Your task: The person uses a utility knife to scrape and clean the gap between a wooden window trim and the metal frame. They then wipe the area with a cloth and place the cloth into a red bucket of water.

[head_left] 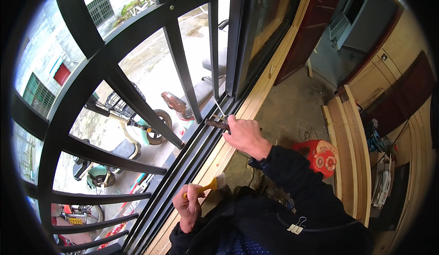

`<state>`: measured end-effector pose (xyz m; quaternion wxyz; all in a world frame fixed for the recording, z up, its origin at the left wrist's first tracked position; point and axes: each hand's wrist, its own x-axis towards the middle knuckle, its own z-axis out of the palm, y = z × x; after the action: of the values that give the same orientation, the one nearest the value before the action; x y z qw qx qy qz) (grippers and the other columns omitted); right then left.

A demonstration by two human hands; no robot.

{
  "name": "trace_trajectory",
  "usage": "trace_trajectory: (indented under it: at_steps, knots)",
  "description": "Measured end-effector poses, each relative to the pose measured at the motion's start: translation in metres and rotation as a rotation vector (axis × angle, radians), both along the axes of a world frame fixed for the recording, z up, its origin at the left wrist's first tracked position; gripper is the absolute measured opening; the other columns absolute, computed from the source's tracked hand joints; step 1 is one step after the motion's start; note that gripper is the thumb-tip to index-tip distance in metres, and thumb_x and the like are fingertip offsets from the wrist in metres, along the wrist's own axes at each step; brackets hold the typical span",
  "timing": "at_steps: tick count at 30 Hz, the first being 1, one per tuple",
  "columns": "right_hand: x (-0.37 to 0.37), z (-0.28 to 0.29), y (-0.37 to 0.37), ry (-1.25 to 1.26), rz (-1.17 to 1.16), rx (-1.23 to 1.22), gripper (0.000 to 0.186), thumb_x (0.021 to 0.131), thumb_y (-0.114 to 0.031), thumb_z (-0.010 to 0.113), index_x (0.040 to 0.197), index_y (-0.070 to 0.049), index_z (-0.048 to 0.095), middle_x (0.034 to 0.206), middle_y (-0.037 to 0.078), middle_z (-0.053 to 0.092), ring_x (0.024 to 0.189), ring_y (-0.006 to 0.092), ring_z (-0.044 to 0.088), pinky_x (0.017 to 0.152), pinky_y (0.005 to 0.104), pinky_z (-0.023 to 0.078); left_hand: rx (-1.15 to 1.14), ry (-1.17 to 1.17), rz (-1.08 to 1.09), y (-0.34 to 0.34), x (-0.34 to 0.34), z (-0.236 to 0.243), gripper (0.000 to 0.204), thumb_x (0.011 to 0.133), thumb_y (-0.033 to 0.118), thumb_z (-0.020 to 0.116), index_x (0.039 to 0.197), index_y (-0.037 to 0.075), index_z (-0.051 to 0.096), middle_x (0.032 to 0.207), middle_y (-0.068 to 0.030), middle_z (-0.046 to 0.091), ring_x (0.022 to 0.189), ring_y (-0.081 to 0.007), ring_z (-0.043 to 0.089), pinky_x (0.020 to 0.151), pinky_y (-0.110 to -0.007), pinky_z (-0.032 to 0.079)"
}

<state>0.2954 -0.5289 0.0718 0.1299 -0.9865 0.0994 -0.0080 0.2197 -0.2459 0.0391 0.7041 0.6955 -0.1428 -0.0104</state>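
Note:
My left hand (187, 205) is closed round the yellow handle of a paintbrush (208, 186), its pale bristles turned to the right over the wooden sill edge. Farther off, my right hand (247, 137) reaches over the window track (201, 138) and grips a dark, bar-like tool (216, 124). My fingers cover part of that tool, so its kind cannot be made out. A thin pale rod (218, 106) slants up from beside the tool, near the window frame's corner. Whether my right hand also holds the rod cannot be told.
Black window bars (141, 111) curve outward on the left, with parked scooters (123, 149) beyond. A light wooden sill (270, 83) runs alongside the track. To the right are a red stool (322, 156), wooden boards (347, 140) and a dark red door (311, 30).

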Motion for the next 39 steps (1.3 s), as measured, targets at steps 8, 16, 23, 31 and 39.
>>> trace_trajectory:
  at_steps: [8, 16, 23, 31, 39]
  knots:
    - [0.006, 0.001, -0.021, 0.020, -0.013, 0.000, 0.041, 0.085, -0.037, 0.068, 0.097, 0.002, 0.061, 0.078, 0.021, 0.072, 0.072, 0.0422, 0.071, 0.070, 0.0533, 0.055, -0.026, 0.021, -0.008, 0.000, 0.008, -0.005, 0.035, 0.111, 0.014, 0.053, 0.089, -0.008, 0.069, 0.071, -0.0113, 0.068, 0.060, -0.0157, 0.067, 0.058, -0.027, 0.053]
    - [-0.020, 0.003, -0.036, -0.040, 0.119, 0.285, 0.030, 0.083, -0.038, 0.068, 0.089, -0.009, 0.073, 0.071, 0.013, 0.071, 0.067, 0.0353, 0.072, 0.064, 0.0472, 0.054, 0.089, -0.099, -0.031, -0.011, 0.014, -0.002, 0.027, 0.109, 0.008, 0.056, 0.090, -0.006, 0.069, 0.071, -0.0113, 0.068, 0.060, -0.0163, 0.067, 0.056, -0.026, 0.051]
    - [-0.038, -0.016, -0.077, -0.485, -0.326, 0.932, 0.040, 0.089, -0.042, 0.075, 0.096, -0.003, 0.076, 0.075, 0.007, 0.071, 0.064, 0.0133, 0.065, 0.060, 0.0327, 0.052, 0.175, -0.140, -0.037, -0.029, 0.025, 0.005, 0.024, 0.107, 0.007, 0.057, 0.089, -0.004, 0.069, 0.072, -0.0111, 0.069, 0.059, -0.0168, 0.068, 0.056, -0.027, 0.051]
    - [0.060, -0.017, -0.142, -0.272, -0.546, 0.674, 0.059, 0.089, -0.051, 0.069, 0.077, 0.006, 0.071, 0.073, 0.023, 0.071, 0.074, 0.0369, 0.072, 0.072, 0.0457, 0.053, 0.230, -0.161, -0.024, -0.058, 0.032, 0.006, 0.023, 0.106, 0.005, 0.059, 0.087, -0.002, 0.070, 0.070, -0.0083, 0.068, 0.058, -0.0179, 0.068, 0.056, -0.028, 0.051]
    - [0.074, -0.035, -0.153, -0.339, -0.496, 0.814, 0.055, 0.097, -0.047, 0.071, 0.104, 0.007, 0.069, 0.078, 0.018, 0.074, 0.078, 0.0350, 0.073, 0.073, 0.0416, 0.054, 0.254, -0.134, 0.037, -0.075, 0.037, 0.011, 0.023, 0.106, 0.007, 0.059, 0.088, -0.002, 0.069, 0.071, -0.0093, 0.069, 0.058, -0.0181, 0.068, 0.056, -0.028, 0.051]
